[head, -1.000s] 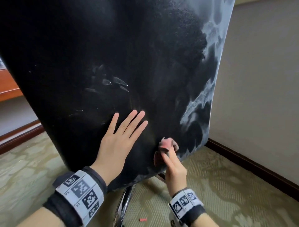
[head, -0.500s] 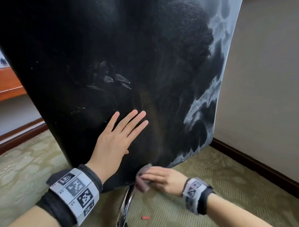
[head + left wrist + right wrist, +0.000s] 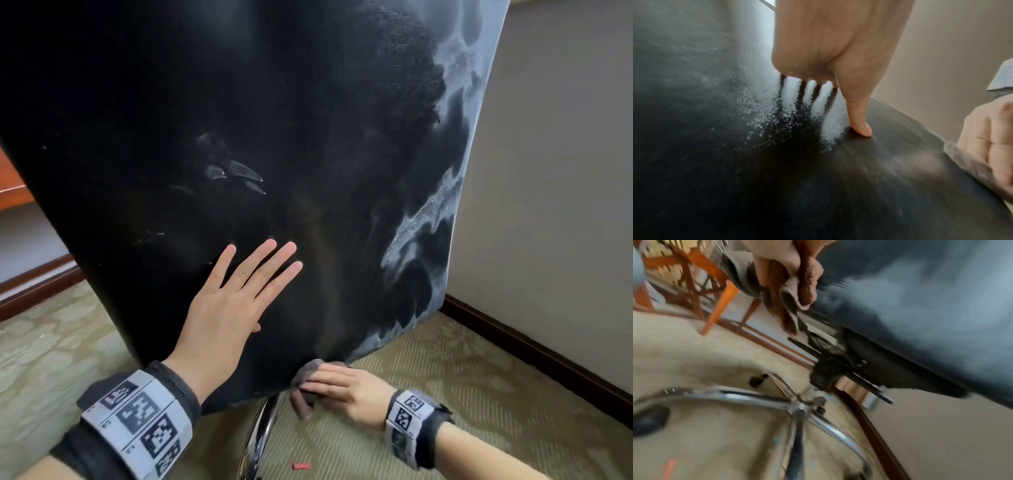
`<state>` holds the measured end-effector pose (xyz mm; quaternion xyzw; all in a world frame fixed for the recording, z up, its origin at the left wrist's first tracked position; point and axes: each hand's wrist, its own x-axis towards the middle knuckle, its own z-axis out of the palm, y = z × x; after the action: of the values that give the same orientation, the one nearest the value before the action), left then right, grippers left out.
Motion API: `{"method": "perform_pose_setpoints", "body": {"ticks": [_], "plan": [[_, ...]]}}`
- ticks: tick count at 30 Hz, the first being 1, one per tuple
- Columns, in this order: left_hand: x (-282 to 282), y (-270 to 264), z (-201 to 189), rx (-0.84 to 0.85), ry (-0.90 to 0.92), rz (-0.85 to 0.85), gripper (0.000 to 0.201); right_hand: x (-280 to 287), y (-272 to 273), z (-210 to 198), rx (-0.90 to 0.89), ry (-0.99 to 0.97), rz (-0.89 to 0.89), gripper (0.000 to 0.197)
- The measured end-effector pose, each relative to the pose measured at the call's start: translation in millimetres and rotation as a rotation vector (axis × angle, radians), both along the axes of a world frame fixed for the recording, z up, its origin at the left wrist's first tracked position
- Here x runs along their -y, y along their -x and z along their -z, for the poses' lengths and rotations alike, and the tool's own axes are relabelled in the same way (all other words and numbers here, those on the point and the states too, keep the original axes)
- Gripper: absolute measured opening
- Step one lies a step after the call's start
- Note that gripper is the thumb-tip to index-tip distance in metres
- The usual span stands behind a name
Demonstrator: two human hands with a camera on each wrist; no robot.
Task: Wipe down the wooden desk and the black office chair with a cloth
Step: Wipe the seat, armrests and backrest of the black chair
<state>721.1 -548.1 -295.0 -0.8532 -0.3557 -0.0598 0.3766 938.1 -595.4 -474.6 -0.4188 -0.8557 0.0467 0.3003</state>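
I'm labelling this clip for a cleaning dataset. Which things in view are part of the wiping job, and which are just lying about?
Part of the job:
black chair back
cloth, held by the right hand
left hand, flat on the chair back

Just lying about:
small red scrap on the carpet
wooden chair legs behind

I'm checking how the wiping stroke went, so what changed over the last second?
The right hand, gripping the cloth, swept down the chair back from beside its pale smear to the bottom edge and turned sideways, fingers pointing left. Nothing was picked up or let go. The left hand stayed pressed flat on the chair back.
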Motion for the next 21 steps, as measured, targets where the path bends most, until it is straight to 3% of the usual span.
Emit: {"method": "perform_pose_setpoints", "body": {"ticks": [3, 6, 9, 12, 16, 18, 21], "plan": [[5.4, 0.8, -1.0, 0.044, 0.041, -0.007, 0.123, 21.5, -56.8, 5.2, -0.074, -0.024, 0.195, 0.031], [13.8, -14.8, 3.1, 0.061, 0.071, 0.029, 0.118, 41.3, -85.0, -9.2, -0.543, 0.020, 0.693, 0.070], [16.5, -51.1, 10.2, -0.031, 0.096, 0.081, 0.119, 28.6, -68.7, -13.4, -0.860, 0.158, 1.163, 0.070], [12.2, -81.4, 11.4, -0.123, 0.101, 0.077, 0.112, 4.0, -3.5, -8.6, -1.109, 0.481, 1.202, 0.067], [4.3, -84.8, 12.9, -0.146, 0.151, 0.072, 0.105, 8.3, 66.5, 15.4, -1.227, 0.644, 1.010, 0.062], [3.7, -83.0, 14.0, -0.123, 0.155, 0.099, 0.106, 13.1, 39.5, 8.6, -1.332, 0.590, 1.025, 0.056], [5.2, -83.3, 16.1, -0.090, 0.132, 0.124, 0.105, 2.7, -30.0, -18.2, -1.379, 0.356, 1.304, 0.056]]}}
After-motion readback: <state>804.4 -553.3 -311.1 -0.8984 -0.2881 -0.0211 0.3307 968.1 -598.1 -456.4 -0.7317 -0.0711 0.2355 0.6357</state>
